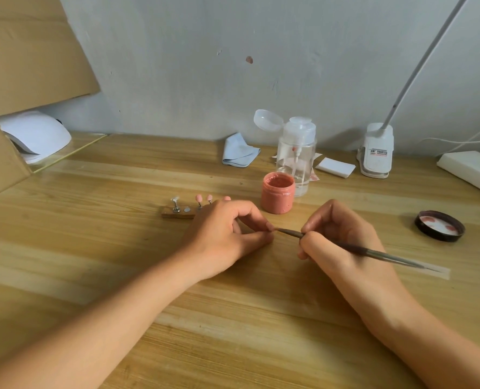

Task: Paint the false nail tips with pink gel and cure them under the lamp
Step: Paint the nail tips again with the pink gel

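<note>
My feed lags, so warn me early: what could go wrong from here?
The open gel jar stands just beyond the right hand holding the brush; a lifted knuckle might tip it. The left hand hides part of the nail stand, so a backward shift could smear the painted tips.

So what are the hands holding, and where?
The right hand pinches a brush low on its handle, near the bristles. The left hand pinches at the brush's tip; what it holds, if anything, is hidden.
</note>
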A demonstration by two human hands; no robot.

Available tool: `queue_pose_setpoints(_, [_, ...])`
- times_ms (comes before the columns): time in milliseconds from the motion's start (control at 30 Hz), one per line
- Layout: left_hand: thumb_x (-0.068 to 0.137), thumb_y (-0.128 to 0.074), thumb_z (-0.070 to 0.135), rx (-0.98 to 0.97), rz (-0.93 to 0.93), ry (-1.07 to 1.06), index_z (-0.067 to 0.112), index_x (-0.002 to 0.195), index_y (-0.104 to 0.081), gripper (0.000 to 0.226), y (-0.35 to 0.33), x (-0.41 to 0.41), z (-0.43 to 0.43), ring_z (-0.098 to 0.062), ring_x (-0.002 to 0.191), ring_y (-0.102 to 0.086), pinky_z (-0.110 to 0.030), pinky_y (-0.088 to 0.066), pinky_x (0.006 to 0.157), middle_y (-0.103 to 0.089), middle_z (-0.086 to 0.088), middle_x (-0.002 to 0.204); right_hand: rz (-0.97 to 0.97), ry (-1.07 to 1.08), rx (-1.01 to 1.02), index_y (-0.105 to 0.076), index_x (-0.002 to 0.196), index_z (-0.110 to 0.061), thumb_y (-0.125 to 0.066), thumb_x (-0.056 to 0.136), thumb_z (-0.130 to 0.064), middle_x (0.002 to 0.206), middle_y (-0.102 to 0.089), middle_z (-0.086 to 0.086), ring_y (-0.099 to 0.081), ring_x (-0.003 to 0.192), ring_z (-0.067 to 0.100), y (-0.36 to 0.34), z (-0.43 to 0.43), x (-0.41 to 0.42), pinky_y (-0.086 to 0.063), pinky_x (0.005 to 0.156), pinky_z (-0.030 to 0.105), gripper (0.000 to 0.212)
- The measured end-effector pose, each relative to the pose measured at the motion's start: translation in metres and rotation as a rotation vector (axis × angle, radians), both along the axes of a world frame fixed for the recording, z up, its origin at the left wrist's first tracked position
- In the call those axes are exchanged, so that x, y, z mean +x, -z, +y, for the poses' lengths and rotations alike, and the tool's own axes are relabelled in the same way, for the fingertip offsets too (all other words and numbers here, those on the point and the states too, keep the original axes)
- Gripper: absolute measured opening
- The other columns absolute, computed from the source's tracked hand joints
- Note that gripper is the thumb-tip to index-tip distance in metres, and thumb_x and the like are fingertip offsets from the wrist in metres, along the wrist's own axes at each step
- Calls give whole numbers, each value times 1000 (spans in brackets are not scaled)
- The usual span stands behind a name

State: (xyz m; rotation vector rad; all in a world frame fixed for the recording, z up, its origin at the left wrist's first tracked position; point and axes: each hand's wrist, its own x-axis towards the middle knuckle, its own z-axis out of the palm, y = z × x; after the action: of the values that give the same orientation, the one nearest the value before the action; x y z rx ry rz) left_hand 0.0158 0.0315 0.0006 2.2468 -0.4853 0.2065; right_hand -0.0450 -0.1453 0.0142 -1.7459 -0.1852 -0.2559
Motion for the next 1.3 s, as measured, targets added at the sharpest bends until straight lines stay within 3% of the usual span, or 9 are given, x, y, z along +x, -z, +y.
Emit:
queue_pose_setpoints(100, [82, -80, 21, -31, 2, 15, 32, 76, -68, 17, 1, 0, 0, -1, 42, -46, 9, 5, 94, -53, 27, 43, -73, 21, 35, -54, 80, -8, -64, 77, -15, 61, -53, 15, -43, 56, 14, 2, -2, 0, -32, 49, 20, 13])
queue_pose_setpoints(167, [82, -79, 20, -58, 11, 32, 34, 75, -67, 20, 2, -1, 0, 7, 42, -46, -5, -7, 105, -54, 33, 47, -175, 42, 41, -54, 85, -12, -61, 79, -11, 62, -45, 9, -39, 55, 10, 3, -3, 0, -32, 52, 19, 9])
queue_pose_setpoints(233, [82, -80, 22, -78, 22, 41, 36, 74, -67, 20, 3, -1, 0, 16, 49, -48, -16, -23, 95, -60, 32, 56, -250, 72, -10, -59, 90, -16, -66, 88, -10, 68, -55, 2, -51, 63, 10, 4, -4, 2, -42, 60, 23, 9])
queue_pose_setpoints(367, [81, -81, 24, -86, -1, 52, 39, 72, -66, 22, 4, 0, 0, 13, 51, -50, -2, -16, 99, -71, 26, 79, -176, 44, -30, -67, 113, -31, -55, 92, -34, 102, -73, -17, -66, 95, 4, 4, -2, 6, -48, 83, 14, 25])
queue_pose_setpoints(500, [81, -80, 28, -84, 21, 57, 42, 73, -67, 21, 6, 0, 1, 18, 56, -50, -14, -29, 90, -71, 25, 78, -105, 56, -5, -66, 119, -40, -49, 103, -28, 105, -73, -20, -65, 95, 6, 8, -4, 12, -47, 85, 20, 27])
queue_pose_setpoints(600, [81, -80, 27, -81, 23, 49, 41, 73, -67, 20, 5, -1, 0, 18, 53, -49, -13, -21, 100, -69, 27, 73, -101, 80, -17, -66, 120, -38, -46, 103, -23, 104, -73, -18, -64, 94, 2, 10, -4, 13, -47, 89, 24, 30])
queue_pose_setpoints(700, [81, -80, 24, -83, 30, 41, 39, 73, -67, 21, 3, -2, -1, 17, 51, -49, -13, -14, 108, -69, 27, 72, -98, 91, 11, -69, 115, -35, -45, 103, -18, 100, -74, -14, -62, 84, 3, 9, -5, 14, -48, 82, 18, 31])
queue_pose_setpoints(933, [82, -79, 22, -70, 37, 32, 35, 76, -67, 19, 0, -5, -2, 8, 40, -45, -16, -14, 107, -53, 34, 47, -29, 96, 86, -71, 105, -26, -46, 97, -13, 97, -74, -10, -62, 84, 4, 9, -6, 13, -47, 80, 15, 30])
queue_pose_setpoints(1300, [81, -79, 23, -90, 57, 18, 36, 75, -66, 20, 1, -4, -2, 1, 38, -41, -17, -13, 114, -57, 32, 52, -21, 105, 57, -71, 104, -26, -49, 97, -9, 94, -74, -16, -63, 85, -4, 9, -3, 13, -48, 84, 19, 28])
